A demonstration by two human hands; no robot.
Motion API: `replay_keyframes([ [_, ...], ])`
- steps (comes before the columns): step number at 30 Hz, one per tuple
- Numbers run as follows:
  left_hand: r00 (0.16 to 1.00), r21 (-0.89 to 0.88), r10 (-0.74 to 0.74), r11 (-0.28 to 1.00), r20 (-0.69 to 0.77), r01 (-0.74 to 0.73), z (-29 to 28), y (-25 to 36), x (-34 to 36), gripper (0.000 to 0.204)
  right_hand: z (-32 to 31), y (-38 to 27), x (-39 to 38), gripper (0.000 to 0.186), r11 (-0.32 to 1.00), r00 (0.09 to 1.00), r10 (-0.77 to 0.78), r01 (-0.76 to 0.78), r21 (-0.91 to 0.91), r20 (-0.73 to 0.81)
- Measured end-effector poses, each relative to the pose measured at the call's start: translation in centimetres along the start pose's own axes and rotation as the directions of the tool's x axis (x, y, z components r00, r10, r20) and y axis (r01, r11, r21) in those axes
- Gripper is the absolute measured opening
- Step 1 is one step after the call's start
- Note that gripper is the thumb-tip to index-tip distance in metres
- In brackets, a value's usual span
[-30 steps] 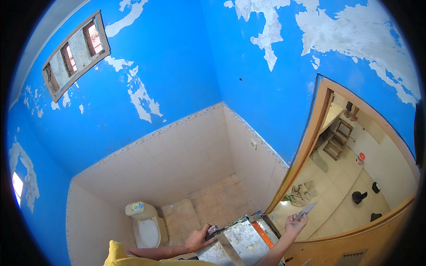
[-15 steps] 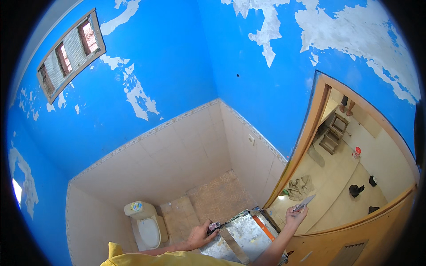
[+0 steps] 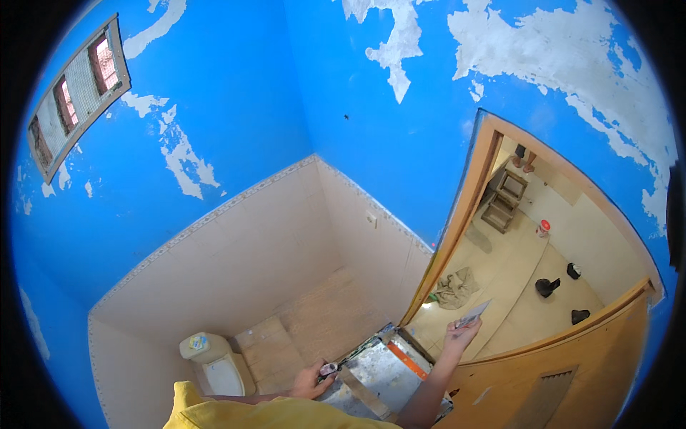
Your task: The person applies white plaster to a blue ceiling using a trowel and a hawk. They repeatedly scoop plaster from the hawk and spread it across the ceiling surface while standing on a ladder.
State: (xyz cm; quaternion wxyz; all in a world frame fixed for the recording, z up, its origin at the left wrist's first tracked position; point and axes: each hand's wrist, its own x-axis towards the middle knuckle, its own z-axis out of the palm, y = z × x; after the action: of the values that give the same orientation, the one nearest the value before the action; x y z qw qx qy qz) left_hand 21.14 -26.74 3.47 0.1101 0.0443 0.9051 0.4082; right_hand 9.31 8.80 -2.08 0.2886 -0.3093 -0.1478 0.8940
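My right hand (image 3: 462, 334) is raised to the right of a paint-spattered platform and holds a flat-bladed scraper (image 3: 476, 313), its pale blade pointing up and right. My left hand (image 3: 307, 382) lies at the left edge of the metallic platform (image 3: 375, 361). Its fingers close round a short, pinkish-grey tube-like piece (image 3: 328, 369), whose exact kind I cannot make out. Across the platform run an orange strip (image 3: 407, 360) and a brown flat strip (image 3: 366, 393). My yellow sleeve covers part of the platform's near edge.
A toilet (image 3: 221, 372) stands below on the left. Blue wall (image 3: 236, 86) with peeled patches rises above the tiles. Through the doorway (image 3: 464, 193) on the right are a wooden stool (image 3: 504, 200), crumpled cloth (image 3: 456, 288), a red-lidded container (image 3: 544, 227) and a person's legs (image 3: 524, 161).
My view has swung to the right, so the room sits further left in the picture. Both hands keep their holds, with the scraper still raised.
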Motion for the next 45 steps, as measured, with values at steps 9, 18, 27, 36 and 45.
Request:
replay_keyframes([
  [9,0.791,0.402,0.578,0.785,-0.201,-0.472,-8.3,3.2,21.5,0.026,5.9,7.5,2.0,0.033,0.958,0.999,0.013,-0.023,-0.286,-0.035],
  [18,0.119,0.621,0.762,0.597,-0.636,-0.507,-24.9,27.3,51.9,0.028,4.9,8.6,-0.4,0.051,0.928,0.988,0.128,-0.09,-0.363,0.081],
  [27,0.158,0.587,0.855,0.462,-0.494,-0.665,-32.2,46.2,62.2,0.058,3.6,8.5,-1.3,0.053,0.942,0.996,0.048,-0.021,-0.334,0.07],
  [36,0.113,0.625,0.839,0.479,-0.532,-0.617,-30.3,44.3,60.0,0.04,5.1,8.5,-2.1,0.035,0.948,0.993,0.118,-0.11,-0.298,0.012],
  [45,0.003,0.582,0.745,0.524,-0.668,-0.622,-30.0,45.2,60.3,0.024,4.9,8.3,-2.1,0.037,0.945,0.988,0.146,-0.154,-0.288,-0.048],
])
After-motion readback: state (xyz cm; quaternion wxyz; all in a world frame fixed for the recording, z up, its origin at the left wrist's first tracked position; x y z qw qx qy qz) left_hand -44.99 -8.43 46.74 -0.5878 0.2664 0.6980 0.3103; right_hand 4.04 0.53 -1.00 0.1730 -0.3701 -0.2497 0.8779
